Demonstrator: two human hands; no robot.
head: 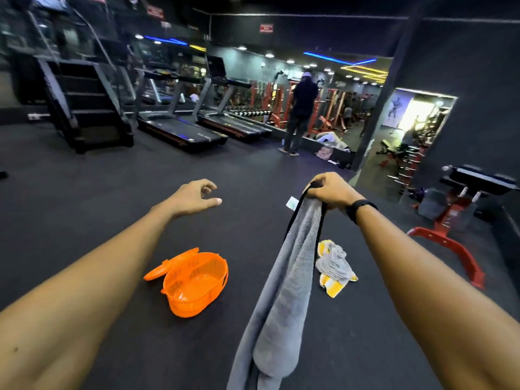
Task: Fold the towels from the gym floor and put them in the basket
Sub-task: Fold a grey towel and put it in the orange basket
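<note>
The right hand [330, 192] grips the top edge of a grey towel [284, 291] — fingers curled over its dark border, a white label showing just beside the knuckles. The towel hangs down in a long bunched column between the two forearms. A black band sits on the right wrist.

The left hand [194, 194] is extended over the floor [84, 192], holding nothing; its fingers are loosely curled and apart.

The orange basket [195, 285] stands on the floor below the left forearm, its lid tipped open at the rear-left edge. A crumpled grey-and-yellow towel [334, 267] lies on the floor just right of the hanging towel — well apart from the basket.

Treadmills [180, 128] line the far side.
</note>
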